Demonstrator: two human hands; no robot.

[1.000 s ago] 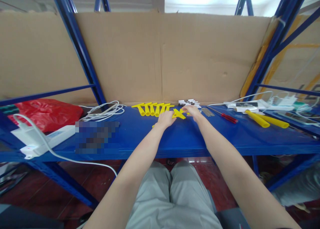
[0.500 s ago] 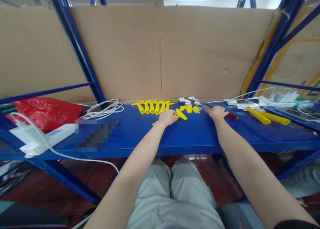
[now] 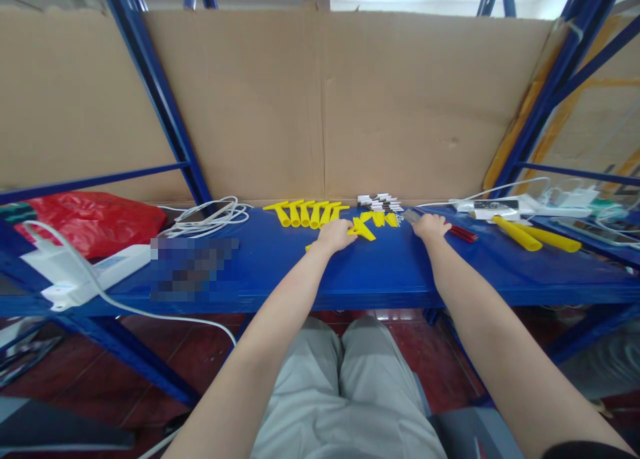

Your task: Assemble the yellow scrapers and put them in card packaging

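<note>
My left hand (image 3: 336, 235) is closed around a yellow plastic piece (image 3: 362, 229), whose flat angled end sticks out to the right; a bit of yellow also shows by the left wrist. My right hand (image 3: 432, 227) rests on the table with its fingers drawn together at a small greyish flat thing (image 3: 411, 216) that I cannot identify. Small silvery bits (image 3: 399, 217) lie just left of it. Short yellow pieces (image 3: 379, 219) sit between the hands. Beside the right hand is a red-handled tool (image 3: 464, 233), partly hidden.
Several yellow tube-shaped parts (image 3: 306, 215) stand in a row behind my left hand. Black-and-white pieces (image 3: 379, 202) lie by the cardboard wall (image 3: 320, 105). Two long yellow tubes (image 3: 517, 233) are at right. White cables (image 3: 213, 219), a power strip (image 3: 125, 262) and a red bag (image 3: 95, 222) are at left.
My right hand has shifted very slightly left against the greyish flat thing. My left hand keeps its hold on the yellow piece; the view has tilted a little.
</note>
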